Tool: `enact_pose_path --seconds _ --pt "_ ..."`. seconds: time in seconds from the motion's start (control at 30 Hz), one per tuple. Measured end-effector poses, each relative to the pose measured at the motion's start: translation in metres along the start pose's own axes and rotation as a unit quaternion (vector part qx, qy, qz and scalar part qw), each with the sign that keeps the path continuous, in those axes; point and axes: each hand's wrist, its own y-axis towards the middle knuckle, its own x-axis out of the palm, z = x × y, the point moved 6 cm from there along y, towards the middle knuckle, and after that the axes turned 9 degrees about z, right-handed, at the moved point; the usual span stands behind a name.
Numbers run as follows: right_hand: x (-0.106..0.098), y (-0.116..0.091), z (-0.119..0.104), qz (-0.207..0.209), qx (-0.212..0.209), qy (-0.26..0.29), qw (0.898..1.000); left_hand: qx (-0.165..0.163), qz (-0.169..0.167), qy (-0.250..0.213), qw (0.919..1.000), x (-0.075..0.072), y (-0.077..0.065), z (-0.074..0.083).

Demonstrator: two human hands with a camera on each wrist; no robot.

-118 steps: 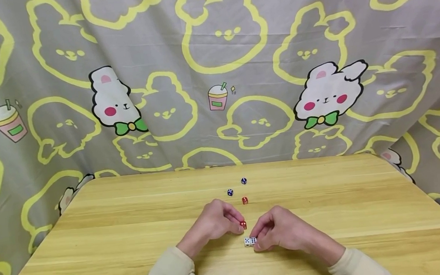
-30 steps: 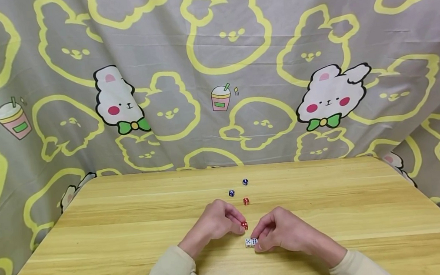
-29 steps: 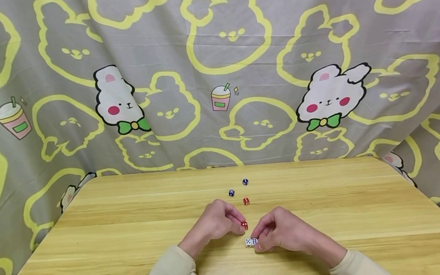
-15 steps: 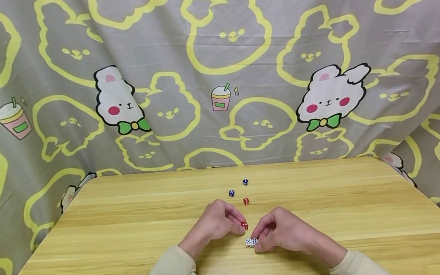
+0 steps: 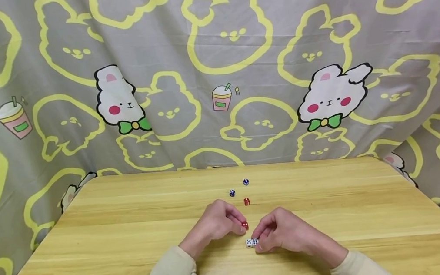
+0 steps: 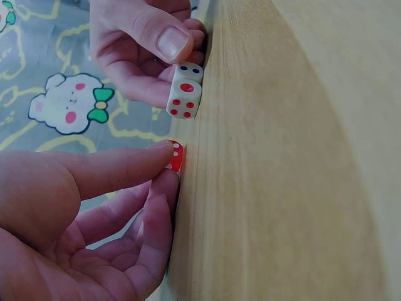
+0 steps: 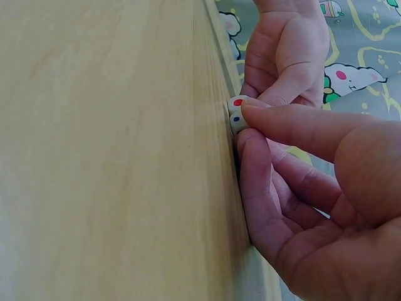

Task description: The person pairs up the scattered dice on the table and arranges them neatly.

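Observation:
My left hand (image 5: 220,219) pinches a red die (image 5: 245,225) between thumb and fingers, low over the table; in the left wrist view this red die (image 6: 177,155) is partly covered by the fingertips. Just nearer to me, two white dice stand side by side, touching. My right hand (image 5: 285,231) has its thumb and fingers on the right white die (image 5: 255,242), while the left white die (image 5: 249,243) shows its face of blue pips uncovered. From the right wrist, the right hand's fingertips hide most of the held white die (image 7: 237,120).
Beyond the hands lie a second red die (image 5: 247,201) and two blue dice, a left one (image 5: 232,193) and a farther one (image 5: 245,182). All rest on the wooden table (image 5: 131,206). A patterned grey curtain (image 5: 184,84) hangs behind the table's far edge.

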Motion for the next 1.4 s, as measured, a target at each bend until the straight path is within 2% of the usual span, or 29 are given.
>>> enact_pose_path --seconds 0.57,0.67,1.0,1.4 --pt "-0.003 -0.001 0.001 -0.017 0.011 0.016 1.0 0.01 0.003 0.002 0.9999 0.001 0.0 0.001" --pt "-0.006 0.0 -0.002 -0.009 0.006 0.006 1.0 0.008 0.003 0.002 1.0 0.001 0.0 0.001" --pt "-0.034 0.011 -0.018 0.063 -0.022 -0.07 0.995 0.001 0.003 0.004 1.0 0.001 0.0 0.001" --pt "-0.051 0.036 -0.017 0.155 -0.003 -0.085 0.984 0.003 0.001 0.004 1.0 0.0 0.0 0.002"
